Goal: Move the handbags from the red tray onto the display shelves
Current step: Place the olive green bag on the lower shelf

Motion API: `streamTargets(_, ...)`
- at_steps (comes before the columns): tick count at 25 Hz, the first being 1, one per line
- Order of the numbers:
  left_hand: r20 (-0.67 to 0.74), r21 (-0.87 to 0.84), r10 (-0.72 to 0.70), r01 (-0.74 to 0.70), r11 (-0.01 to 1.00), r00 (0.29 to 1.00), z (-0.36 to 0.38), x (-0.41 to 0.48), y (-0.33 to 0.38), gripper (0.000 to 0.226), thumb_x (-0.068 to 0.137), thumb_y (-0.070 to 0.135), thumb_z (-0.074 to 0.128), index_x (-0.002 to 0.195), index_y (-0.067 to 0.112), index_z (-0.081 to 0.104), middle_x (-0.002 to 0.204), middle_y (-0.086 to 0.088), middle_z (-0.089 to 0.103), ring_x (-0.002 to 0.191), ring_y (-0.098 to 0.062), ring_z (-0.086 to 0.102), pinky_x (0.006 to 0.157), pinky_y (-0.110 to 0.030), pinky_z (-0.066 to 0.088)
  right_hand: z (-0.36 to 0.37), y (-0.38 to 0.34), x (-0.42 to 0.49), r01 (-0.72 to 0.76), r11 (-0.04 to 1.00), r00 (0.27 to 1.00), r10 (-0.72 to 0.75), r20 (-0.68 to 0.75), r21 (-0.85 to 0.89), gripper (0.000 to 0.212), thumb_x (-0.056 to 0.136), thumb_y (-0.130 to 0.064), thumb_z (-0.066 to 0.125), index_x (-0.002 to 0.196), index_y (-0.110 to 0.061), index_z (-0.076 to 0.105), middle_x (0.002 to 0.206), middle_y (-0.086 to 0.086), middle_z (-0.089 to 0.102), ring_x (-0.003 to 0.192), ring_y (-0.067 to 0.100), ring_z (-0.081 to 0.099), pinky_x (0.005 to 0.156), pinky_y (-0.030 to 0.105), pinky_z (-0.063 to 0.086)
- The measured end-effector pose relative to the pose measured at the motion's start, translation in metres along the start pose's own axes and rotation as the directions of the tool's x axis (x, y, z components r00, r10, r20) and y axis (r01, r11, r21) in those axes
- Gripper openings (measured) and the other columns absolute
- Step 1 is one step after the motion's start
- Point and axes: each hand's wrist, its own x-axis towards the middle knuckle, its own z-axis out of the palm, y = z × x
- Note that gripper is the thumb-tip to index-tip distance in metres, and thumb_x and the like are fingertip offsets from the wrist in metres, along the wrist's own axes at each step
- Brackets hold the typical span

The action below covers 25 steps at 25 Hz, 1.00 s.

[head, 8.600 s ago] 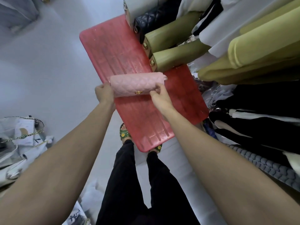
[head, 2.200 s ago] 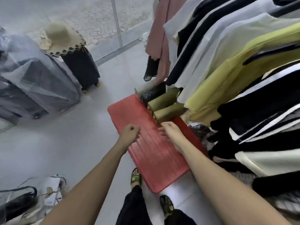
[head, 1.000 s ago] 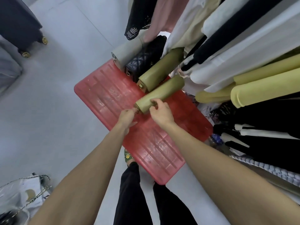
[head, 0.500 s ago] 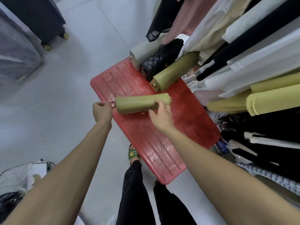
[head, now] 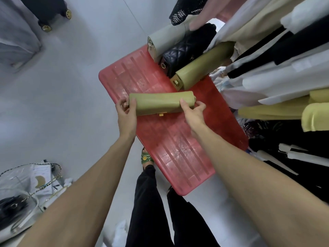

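An olive green handbag (head: 160, 103) with a gold clasp is held level above the red tray (head: 160, 139). My left hand (head: 126, 113) grips its left end, thumb over the top. My right hand (head: 193, 112) grips its right end. Three more handbags stand at the tray's far end: a second olive one (head: 201, 66), a black quilted one (head: 185, 50) and a grey one (head: 165, 41), partly hidden under hanging clothes.
A rack of hanging clothes (head: 276, 59) crowds the right side and overhangs the tray. My legs and a green sandal (head: 146, 157) are below the tray. Bags in clear wrapping (head: 23, 189) lie at the lower left. A black suitcase (head: 51, 11) stands at the upper left on the pale floor.
The olive handbag came off the row at the tray's far end and now hangs in both hands. My left hand shifted from its end ring to gripping the bag's left end.
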Motion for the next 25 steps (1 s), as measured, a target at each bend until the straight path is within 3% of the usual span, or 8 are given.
streamTargets(2,0.06,-0.045,-0.028,0.031,0.999,0.998,-0.002,0.005,-0.007,0.059,0.095,0.064,0.053,0.145,0.032,0.044,0.144,0.011,0.049,0.133,-0.007,0.047,0.112,-0.034,0.039,-0.003,0.003,0.008,-0.031,0.999,0.996,0.029,0.079,0.025,0.076,0.092,-0.053,0.067,0.149,-0.021,0.027,0.132,-0.002,0.051,0.115,0.017,0.051,0.11,0.048,0.045)
streamTargets(5,0.086,-0.057,-0.05,0.055,0.997,0.995,-0.001,0.008,-0.01,0.072,0.092,0.071,0.05,0.151,0.031,0.044,0.151,0.012,0.046,0.137,-0.007,0.043,0.118,-0.037,0.035,-0.009,0.001,0.014,-0.083,0.994,0.982,0.071,0.177,0.064,0.078,0.091,-0.055,0.067,0.151,-0.023,0.029,0.132,-0.007,0.045,0.122,0.014,0.045,0.112,0.053,0.043)
streamTargets(11,0.125,-0.1,-0.067,0.079,0.992,0.99,-0.015,0.007,0.021,0.072,0.092,0.075,0.043,0.149,0.032,0.049,0.15,0.011,0.05,0.139,-0.009,0.045,0.12,-0.036,0.032,-0.002,-0.003,0.0,-0.102,0.991,0.984,0.089,0.152,0.084,0.076,0.093,-0.059,0.061,0.153,-0.025,0.028,0.13,-0.005,0.043,0.119,0.017,0.044,0.114,0.053,0.042)
streamTargets(16,0.025,-0.096,0.054,-0.051,0.994,0.998,-0.034,-0.015,0.045,0.056,0.1,0.057,0.048,0.151,0.034,0.042,0.145,0.016,0.044,0.131,-0.004,0.04,0.102,-0.025,0.031,0.006,-0.009,-0.032,-0.022,0.997,0.993,0.014,0.118,0.071,0.07,0.096,-0.061,0.054,0.151,-0.026,0.029,0.128,-0.005,0.046,0.121,0.018,0.046,0.116,0.051,0.037)
streamTargets(20,-0.059,-0.06,0.17,-0.174,0.983,0.984,-0.056,-0.04,0.083,0.047,0.098,0.061,0.05,0.136,0.033,0.049,0.133,0.008,0.054,0.126,-0.011,0.048,0.09,-0.023,0.039,0.013,-0.033,-0.063,0.051,0.984,0.995,-0.065,0.08,0.173,0.061,0.095,-0.056,0.059,0.14,-0.026,0.032,0.125,-0.003,0.049,0.12,0.02,0.052,0.114,0.05,0.04)
streamTargets(25,-0.113,-0.06,0.274,-0.282,0.958,0.955,-0.089,-0.08,0.132,0.049,0.099,0.064,0.042,0.128,0.027,0.058,0.133,0.006,0.057,0.121,-0.011,0.051,0.077,-0.017,0.039,0.017,-0.071,-0.111,0.12,0.954,0.977,-0.163,0.137,0.275,0.055,0.095,-0.059,0.058,0.135,-0.028,0.038,0.124,-0.005,0.054,0.115,0.018,0.054,0.113,0.051,0.042)
